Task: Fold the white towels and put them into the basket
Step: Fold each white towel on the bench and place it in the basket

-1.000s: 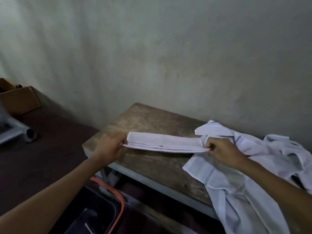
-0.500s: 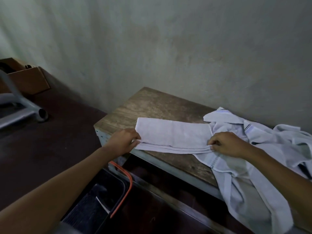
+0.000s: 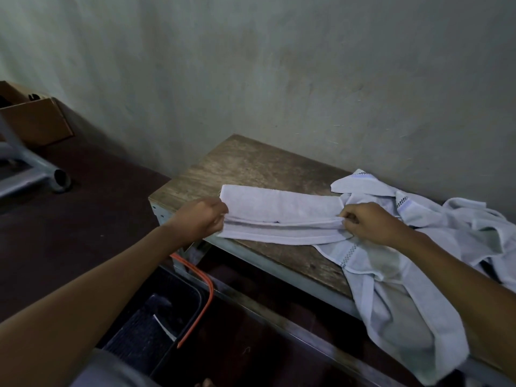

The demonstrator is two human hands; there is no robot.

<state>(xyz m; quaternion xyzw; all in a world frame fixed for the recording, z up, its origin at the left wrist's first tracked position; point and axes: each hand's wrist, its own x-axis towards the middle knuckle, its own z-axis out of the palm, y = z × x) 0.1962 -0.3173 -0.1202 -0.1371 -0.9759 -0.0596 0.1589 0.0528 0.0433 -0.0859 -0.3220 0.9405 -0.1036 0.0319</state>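
Folded towel [image 3: 279,208] now lies flat on the worktop [image 3: 251,163]; a second ago it was held up. Left hand [image 3: 199,219] and right hand [image 3: 368,223] each pinch an end, fingers curled. Likely next: cross-fold, then into the basket [image 3: 192,287] below-left. The unfolded pile [image 3: 446,227] is still to do.

In front of me stands a worn brown wooden tabletop [image 3: 251,166] on a pale metal frame, its far edge against a stained grey-green plastered wall [image 3: 279,65]. To my left a dark brown floor [image 3: 83,219] runs back along that wall. An open brown cardboard box [image 3: 36,124] sits on it, with a grey metal tube frame [image 3: 33,174] just in front of the box.
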